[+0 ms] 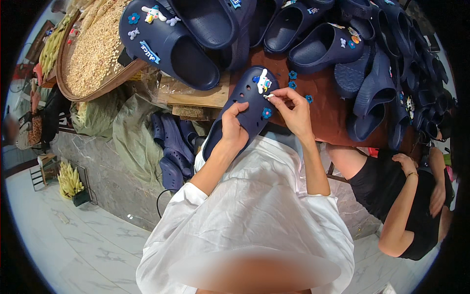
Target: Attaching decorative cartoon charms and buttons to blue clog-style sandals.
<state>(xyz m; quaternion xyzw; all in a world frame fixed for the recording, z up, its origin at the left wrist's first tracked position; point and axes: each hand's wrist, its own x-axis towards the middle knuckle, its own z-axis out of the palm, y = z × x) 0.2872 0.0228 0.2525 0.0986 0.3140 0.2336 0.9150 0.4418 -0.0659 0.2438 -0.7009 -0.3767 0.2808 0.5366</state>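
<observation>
White sleeves lowest. Left hand (234, 128) clasps a navy clog (245, 110); right hand (293, 110) pinches a small charm (269, 96). Brown bench (328, 105) heaped with clogs (342, 44); marble floor (88, 240).

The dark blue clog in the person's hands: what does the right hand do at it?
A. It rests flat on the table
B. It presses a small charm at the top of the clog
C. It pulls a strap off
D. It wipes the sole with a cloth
B: the right hand pinches a small white charm against the top of the clog, which the left hand grips.
</observation>
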